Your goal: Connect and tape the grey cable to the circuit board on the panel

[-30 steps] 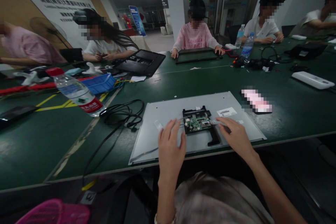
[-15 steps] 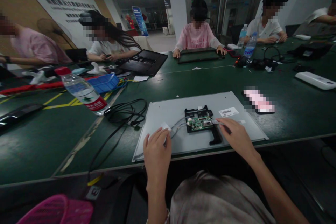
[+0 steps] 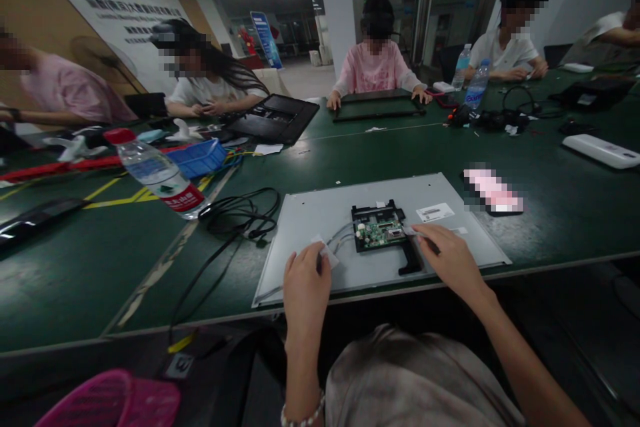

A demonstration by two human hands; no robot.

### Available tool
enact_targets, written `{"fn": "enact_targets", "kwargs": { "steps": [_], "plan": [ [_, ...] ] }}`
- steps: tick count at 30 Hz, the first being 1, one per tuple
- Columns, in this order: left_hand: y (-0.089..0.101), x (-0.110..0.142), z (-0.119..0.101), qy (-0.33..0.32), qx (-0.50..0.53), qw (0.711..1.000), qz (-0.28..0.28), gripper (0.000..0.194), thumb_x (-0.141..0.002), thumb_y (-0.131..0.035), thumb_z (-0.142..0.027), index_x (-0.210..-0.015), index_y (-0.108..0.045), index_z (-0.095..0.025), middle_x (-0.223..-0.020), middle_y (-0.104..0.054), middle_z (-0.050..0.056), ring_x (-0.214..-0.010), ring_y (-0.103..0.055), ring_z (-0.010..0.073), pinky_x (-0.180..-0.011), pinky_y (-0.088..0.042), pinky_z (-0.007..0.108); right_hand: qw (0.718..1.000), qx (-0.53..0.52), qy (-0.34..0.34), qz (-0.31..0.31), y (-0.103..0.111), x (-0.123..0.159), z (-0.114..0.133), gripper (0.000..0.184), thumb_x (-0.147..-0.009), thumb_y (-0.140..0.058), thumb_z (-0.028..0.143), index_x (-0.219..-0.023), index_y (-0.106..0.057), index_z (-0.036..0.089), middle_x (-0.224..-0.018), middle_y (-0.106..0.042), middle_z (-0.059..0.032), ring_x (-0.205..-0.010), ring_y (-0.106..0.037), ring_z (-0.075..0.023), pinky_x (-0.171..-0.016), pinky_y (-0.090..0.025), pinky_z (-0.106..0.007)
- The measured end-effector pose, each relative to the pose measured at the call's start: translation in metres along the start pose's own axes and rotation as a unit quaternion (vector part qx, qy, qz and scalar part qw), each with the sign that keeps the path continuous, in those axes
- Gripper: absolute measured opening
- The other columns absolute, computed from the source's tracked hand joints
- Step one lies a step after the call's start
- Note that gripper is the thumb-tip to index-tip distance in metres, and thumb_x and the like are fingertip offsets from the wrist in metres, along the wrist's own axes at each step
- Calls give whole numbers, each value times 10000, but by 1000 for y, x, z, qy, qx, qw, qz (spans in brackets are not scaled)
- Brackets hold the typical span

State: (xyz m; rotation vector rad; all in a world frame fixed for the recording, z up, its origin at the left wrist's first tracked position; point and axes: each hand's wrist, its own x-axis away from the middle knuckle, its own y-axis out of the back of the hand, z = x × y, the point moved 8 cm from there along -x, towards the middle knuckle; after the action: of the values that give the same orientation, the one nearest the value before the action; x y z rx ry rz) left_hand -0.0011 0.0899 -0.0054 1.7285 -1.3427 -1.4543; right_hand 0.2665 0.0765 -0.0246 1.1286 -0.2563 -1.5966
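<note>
A flat grey metal panel point(image 3: 310, 213) lies on the table in front of me. On its middle sits a black plastic bracket point(image 3: 411, 260) carrying a green circuit board point(image 3: 383, 233). Grey cables point(image 3: 340, 233) run from the board's left side toward my left hand point(image 3: 307, 283). That hand is closed, its fingertips at a small whitish piece of tape or paper point(image 3: 330, 255). My right hand point(image 3: 450, 253) pinches a thin pale strip point(image 3: 411, 231) at the board's right edge; whether it is tape or a flat cable I cannot tell. A white label point(image 3: 435, 213) is stuck beyond it.
Black cables point(image 3: 240, 217) lie left of the panel, beside a tilted water bottle point(image 3: 160, 177) and a blue basket point(image 3: 200, 159). A phone point(image 3: 493, 192) lies to the right. Across the table a person holds a black frame point(image 3: 379, 117). A pink basket point(image 3: 115, 400) is low at left.
My left hand has shifted slightly right and its fingers have drawn closer together, and more of the whitish piece shows beside them. My right hand has stayed nearly still.
</note>
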Motion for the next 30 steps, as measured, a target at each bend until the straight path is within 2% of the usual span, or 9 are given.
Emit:
{"fn": "enact_targets", "kwargs": {
  "steps": [7,14,19,22,25,30],
  "plan": [
    [-3,4,4,4,21,999,27,262,-867,-489,-247,-1109,-578,-200,-1087,-695,91,-988,-650,258,-916,-485,421,1000,8,-3,0,-3,0,-4,311,-898,-444,200,-1143,-635,187,-1122,-690,-91,-1055,-626,-235,-954,-493,-414],
    [-4,4,5,-7,20,998,60,335,-870,-513,-273,-1193,-520,-185,-1104,-681,100,-982,-643,258,-874,-496,404,1000,0,-2,-2,-4,2,-7,316,-886,-459,202,-1147,-639,205,-1126,-693,-86,-1053,-631,-240,-949,-497,-431],
    [1,1,2,-11,34,998,42,354,-841,-549,-253,-1187,-516,-185,-1125,-662,108,-1037,-627,262,-925,-477,430,999,-43,-14,-10,1,-3,-7,295,-871,-493,215,-1113,-660,221,-1106,-702,-70,-1033,-644,-228,-938,-505,-411],
    [12,1,-1,-8,61,998,0,338,-860,-535,-259,-1191,-526,-194,-1217,-619,114,-1139,-581,260,-989,-449,431,999,-51,-7,10,0,-8,-4,306,-843,-527,220,-1118,-660,232,-1112,-701,-62,-1036,-642,-230,-941,-501,-414],
    [23,4,-10,-37,69,996,-34,299,-898,-487,-277,-1178,-549,-194,-1256,-596,118,-1184,-553,252,-1022,-431,431,999,-36,2,32,-4,-13,-3,311,-825,-535,206,-1108,-661,234,-1109,-699,-58,-1036,-639,-232,-944,-494,-418],
    [14,12,-30,-120,-11,993,17,336,-869,-525,-229,-1202,-566,-217,-1213,-644,91,-1121,-595,264,-1018,-421,482,998,26,-4,61,-15,-19,-4,259,-846,-495,171,-1027,-675,214,-1028,-717,-64,-945,-659,-237,-874,-513,-406]
  ]
}}
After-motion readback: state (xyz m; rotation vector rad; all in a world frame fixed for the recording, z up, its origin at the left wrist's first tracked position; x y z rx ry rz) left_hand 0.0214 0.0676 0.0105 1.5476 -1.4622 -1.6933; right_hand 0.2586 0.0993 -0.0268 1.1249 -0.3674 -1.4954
